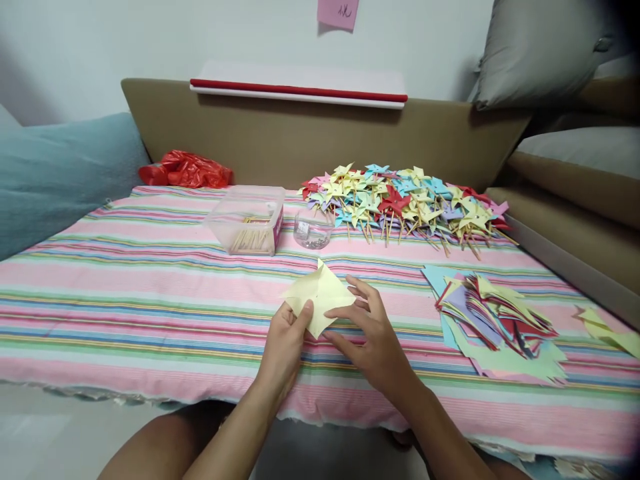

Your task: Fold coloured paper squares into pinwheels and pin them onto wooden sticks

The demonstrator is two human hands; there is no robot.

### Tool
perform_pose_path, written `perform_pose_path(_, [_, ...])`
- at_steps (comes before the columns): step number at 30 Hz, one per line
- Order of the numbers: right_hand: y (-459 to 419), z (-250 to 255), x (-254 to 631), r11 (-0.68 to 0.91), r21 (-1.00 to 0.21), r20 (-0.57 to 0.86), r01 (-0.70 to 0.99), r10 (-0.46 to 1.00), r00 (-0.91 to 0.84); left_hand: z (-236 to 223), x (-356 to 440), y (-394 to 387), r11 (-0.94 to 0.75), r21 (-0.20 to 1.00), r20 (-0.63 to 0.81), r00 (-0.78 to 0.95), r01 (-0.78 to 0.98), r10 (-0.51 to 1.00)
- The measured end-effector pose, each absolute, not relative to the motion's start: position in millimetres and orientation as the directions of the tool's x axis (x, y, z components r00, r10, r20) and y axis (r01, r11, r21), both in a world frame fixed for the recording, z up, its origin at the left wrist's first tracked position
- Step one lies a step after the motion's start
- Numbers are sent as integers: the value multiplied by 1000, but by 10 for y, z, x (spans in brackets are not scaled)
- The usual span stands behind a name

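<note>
On a pink note (331, 15), writing (345, 11) was unclear; the left hand (286, 337) pinched yellow paper (331, 293), the right hand (374, 333) loosely spread at its edge.

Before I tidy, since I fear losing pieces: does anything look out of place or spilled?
Mildly: loose pale-yellow paper lies near the picture's right edge, apart from the heap of multicoloured paper sheets, whose layers splay unevenly. Nothing looks spilled; the small silvery pieces sit inside the round clear plastic container.
</note>
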State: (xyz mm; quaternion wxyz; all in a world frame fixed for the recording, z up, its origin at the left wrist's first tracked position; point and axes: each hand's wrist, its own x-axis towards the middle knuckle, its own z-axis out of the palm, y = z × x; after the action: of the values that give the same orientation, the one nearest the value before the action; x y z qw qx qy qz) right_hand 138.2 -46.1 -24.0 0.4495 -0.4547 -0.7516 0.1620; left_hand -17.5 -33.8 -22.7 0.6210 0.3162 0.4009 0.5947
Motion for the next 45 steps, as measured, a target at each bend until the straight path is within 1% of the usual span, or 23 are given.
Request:
perform_pose_path(2, [-443, -237, 1373, 520, -672, 534, 527, 834, -141, -215, -166, -344, 93, 867, -123, -29, -489, 992])
perform_pose_path(5, [-427, -232, 1378, 462, -751, 504, 472, 863, -42, -206, -158, -357, 95, 876, -103, 7, -472, 995])
perform_pose_path(10, [-405, -276, 1397, 308, -896, 352, 321, 932, 89, -219, -155, -375, 82, 912, -46, 98, -402, 994])
perform_pose_path(14, [-386, -319, 1405, 221, -954, 252, 204, 957, 142, -216, -151, -384, 70, 932, -10, 167, -356, 986])
perform_pose_path(19, [-390, -309, 1401, 158, -970, 185, 185, 972, 143, -195, -142, -388, 59, 939, -1, 171, -339, 985])
perform_pose_path(26, [-409, -281, 1371, 139, -980, 159, 142, 978, 135, -186, -134, -393, 51, 939, 13, 182, -339, 983])
perform_pose_path(31, [-416, -288, 1367, 135, -984, 150, 117, 980, 129, -160, -128, -396, 33, 951, 9, 132, -308, 991])
perform_pose_path(41, [-426, -288, 1359, 144, -982, 159, 123, 980, 118, -89, -134, -422, 29, 958, -2, 93, -286, 996])
perform_pose_path(45, [-434, -280, 1344, 143, -974, 163, 173, 981, 109, -94, -133, -426, 29, 959, -6, 82, -283, 997])
